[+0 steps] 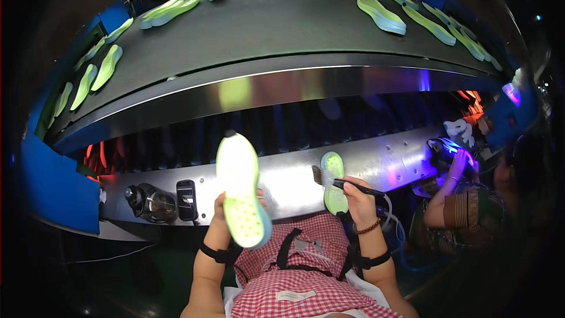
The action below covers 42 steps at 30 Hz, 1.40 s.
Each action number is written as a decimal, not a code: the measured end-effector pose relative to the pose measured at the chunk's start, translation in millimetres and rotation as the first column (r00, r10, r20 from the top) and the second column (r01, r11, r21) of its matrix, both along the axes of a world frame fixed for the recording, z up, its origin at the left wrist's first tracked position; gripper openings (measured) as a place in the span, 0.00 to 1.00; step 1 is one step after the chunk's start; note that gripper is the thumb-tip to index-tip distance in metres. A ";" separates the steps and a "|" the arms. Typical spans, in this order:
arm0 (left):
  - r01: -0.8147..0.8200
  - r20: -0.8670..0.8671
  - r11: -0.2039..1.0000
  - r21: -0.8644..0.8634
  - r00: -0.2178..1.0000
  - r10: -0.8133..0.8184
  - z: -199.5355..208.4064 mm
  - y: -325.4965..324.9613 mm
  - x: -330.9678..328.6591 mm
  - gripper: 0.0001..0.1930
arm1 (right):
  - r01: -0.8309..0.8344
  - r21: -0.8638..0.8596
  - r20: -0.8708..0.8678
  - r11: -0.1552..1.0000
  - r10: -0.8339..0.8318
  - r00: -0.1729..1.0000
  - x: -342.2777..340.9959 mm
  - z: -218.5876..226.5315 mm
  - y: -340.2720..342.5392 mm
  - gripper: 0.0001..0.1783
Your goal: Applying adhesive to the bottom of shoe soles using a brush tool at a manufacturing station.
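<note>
My left hand (219, 207) grips a yellow-green shoe sole (238, 179) with a pale blue edge. It is raised upright over the metal ledge (282, 182), and its upper part is washed out by glare. A small black piece sits at its top end. My right hand (360, 205) is closed around a black-handled brush (359, 186), bristles pointing left; a thin pale tube runs down near the hand. Behind the brush, a second sole (336, 200) with a dotted surface rests on the ledge, partly covered by the brush.
Beyond the ledge runs a dark conveyor belt (265, 29) carrying several soles at left (170, 12) and right (381, 15). A dark bottle (158, 203) and a black rectangular holder (187, 200) stand left on the ledge. At right, a co-worker's hand (458, 165) works under purple light.
</note>
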<state>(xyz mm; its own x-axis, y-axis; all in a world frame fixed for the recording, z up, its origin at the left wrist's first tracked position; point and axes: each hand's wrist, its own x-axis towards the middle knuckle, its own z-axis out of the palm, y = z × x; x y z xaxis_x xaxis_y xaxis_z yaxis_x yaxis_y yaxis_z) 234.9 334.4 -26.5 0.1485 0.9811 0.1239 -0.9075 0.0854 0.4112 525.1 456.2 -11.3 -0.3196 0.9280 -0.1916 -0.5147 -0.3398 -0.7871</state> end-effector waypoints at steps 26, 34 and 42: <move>-0.255 -0.036 0.915 -0.313 0.966 0.257 -9.4 41.0 86.3 0.39 | -0.611 0.688 0.689 0.393 -0.088 0.720 -47.2 39.1 -31.9 0.11; -0.132 0.026 0.946 -0.296 0.989 0.146 7.1 28.8 92.5 0.40 | -0.409 0.637 0.520 0.654 0.027 0.854 -35.3 74.1 -15.8 0.10; -0.136 0.034 0.971 -0.195 0.989 0.145 32.8 31.7 91.5 0.40 | -0.533 0.653 0.472 0.538 0.261 0.842 -33.8 88.4 -39.5 0.13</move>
<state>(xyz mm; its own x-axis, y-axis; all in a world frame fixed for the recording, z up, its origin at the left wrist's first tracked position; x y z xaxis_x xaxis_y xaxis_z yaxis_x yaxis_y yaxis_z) 326.4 366.0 6.3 0.0061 0.9978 -0.0653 -0.9342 0.0290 0.3557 491.3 416.7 77.1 -0.7478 0.5694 0.3414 -0.1864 0.3135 -0.9311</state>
